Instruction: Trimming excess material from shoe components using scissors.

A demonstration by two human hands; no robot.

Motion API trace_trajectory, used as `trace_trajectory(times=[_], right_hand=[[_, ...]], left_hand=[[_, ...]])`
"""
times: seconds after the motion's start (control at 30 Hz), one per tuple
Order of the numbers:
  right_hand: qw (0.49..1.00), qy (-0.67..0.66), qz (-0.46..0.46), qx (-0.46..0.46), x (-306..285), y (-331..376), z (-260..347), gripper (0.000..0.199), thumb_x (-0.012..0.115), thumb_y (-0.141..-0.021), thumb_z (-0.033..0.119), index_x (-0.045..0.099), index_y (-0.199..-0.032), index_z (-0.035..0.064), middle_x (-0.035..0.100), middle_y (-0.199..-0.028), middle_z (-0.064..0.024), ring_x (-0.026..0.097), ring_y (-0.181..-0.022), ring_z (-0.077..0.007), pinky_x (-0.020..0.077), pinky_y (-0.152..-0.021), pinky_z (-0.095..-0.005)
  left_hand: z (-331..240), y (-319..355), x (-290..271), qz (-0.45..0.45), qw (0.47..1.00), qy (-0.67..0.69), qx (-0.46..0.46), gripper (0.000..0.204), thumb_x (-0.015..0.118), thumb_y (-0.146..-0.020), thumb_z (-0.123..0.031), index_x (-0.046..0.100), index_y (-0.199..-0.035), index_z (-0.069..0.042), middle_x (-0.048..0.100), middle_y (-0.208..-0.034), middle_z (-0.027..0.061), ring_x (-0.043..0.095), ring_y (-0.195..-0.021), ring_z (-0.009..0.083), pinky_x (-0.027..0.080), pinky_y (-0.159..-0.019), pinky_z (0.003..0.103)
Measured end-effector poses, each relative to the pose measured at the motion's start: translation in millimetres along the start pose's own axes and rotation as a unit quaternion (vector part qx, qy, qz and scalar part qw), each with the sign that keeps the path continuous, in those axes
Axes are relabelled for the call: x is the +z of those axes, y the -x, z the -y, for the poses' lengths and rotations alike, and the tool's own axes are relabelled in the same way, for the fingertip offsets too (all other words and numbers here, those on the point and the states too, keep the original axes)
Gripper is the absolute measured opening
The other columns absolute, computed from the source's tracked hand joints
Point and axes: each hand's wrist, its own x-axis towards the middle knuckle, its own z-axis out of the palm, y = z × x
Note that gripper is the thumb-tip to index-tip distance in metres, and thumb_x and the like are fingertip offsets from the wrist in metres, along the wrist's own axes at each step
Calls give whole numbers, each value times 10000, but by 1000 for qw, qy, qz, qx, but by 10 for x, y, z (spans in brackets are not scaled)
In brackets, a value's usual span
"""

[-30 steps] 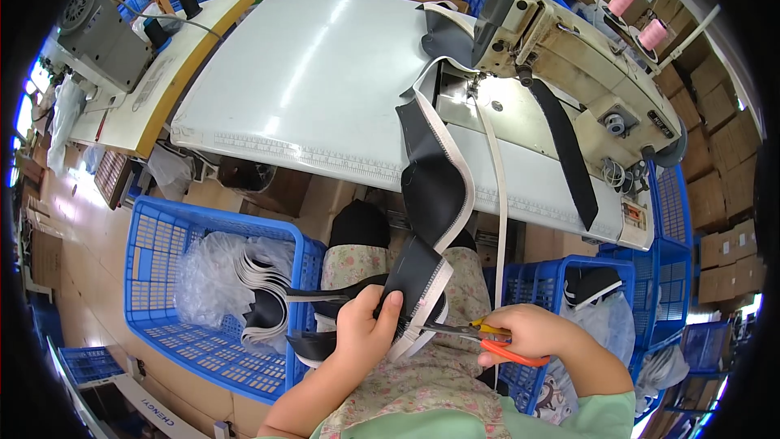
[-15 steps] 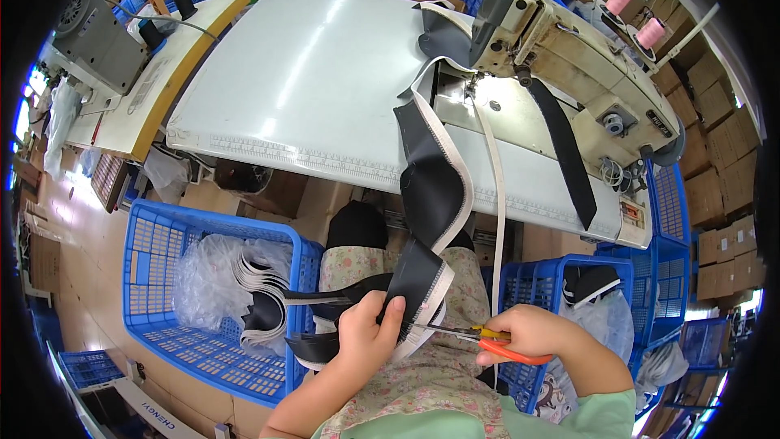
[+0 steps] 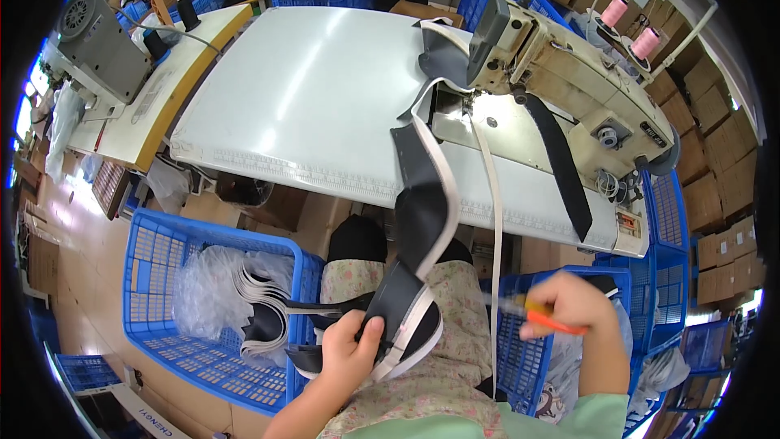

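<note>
Two blue crates: left crate (image 3: 162,276) w/ clear bag + stacked black/white strips (image 3: 260,309). Left hand (image 3: 345,354) pinches black strip (image 3: 410,276) over lap. Right hand (image 3: 569,309), fist closed on orange scissors (image 3: 548,321), has swung right, away from strip.

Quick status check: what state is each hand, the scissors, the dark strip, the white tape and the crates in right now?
Left hand: gripping the dark strip.
Dark strip: draped off the table edge down to the lap.
Right hand: closed around the scissors, blurred.
Scissors: orange-handled; blades too blurred to tell.
White tape: hanging from the sewing machine.
Left blue crate: holds stacked strip pieces in plastic.
Right blue crate: contents mostly hidden.
</note>
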Motion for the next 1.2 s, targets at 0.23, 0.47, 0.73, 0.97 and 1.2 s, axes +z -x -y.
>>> trace_trajectory(times=[0.23, 0.47, 0.73, 0.97, 1.2], right_hand=[[898, 43, -433, -69, -231, -1433, 432, 339, 671, -782, 309, 498, -737, 20, 516, -616, -82, 478, -572, -179, 409, -564, -318], [909, -74, -399, -101, -343, -2394, 725, 294, 686, -749, 211, 476, -820, 17, 538, -689, -107, 513, -626, -203, 423, -602, -335], [837, -130, -450, -282, 428, -2004, 828, 149, 590, -794, 91, 508, -898, 23, 472, -651, -24, 445, -589, -109, 388, -532, -266], [829, 10, -424, -364, 1373, -1251, 392, 154, 668, -644, 54, 538, -726, 43, 523, -640, -116, 524, -533, -309, 401, -474, -376], [833, 43, -331, -441, 1557, -1068, 272, 197, 677, -610, 63, 534, -745, 48, 558, -704, -111, 542, -572, -282, 418, -492, -362]], left_hand=[[31, 190, -80, 13, 1000, 20, -8, 287, 608, -840, -238, 544, -706, 7, 521, -539, 80, 475, -485, 145, 385, -465, 284], [139, 303, -157, -59, 974, 205, -73, 226, 582, -857, -190, 566, -746, 6, 561, -609, 46, 502, -547, 93, 406, -512, 252], [98, 360, -189, 29, 992, 121, -18, 314, 526, -869, -191, 525, -624, 5, 582, -618, 73, 528, -556, 126, 403, -522, 249], [123, -120, -68, -55, 974, 216, -31, 355, 417, -949, -235, 443, -662, -28, 506, -650, 60, 449, -607, 112, 368, -588, 242], [65, -257, 168, -74, 978, 190, 36, 289, 488, -912, -165, 509, -687, 15, 545, -721, 58, 470, -632, 113, 386, -602, 256]])
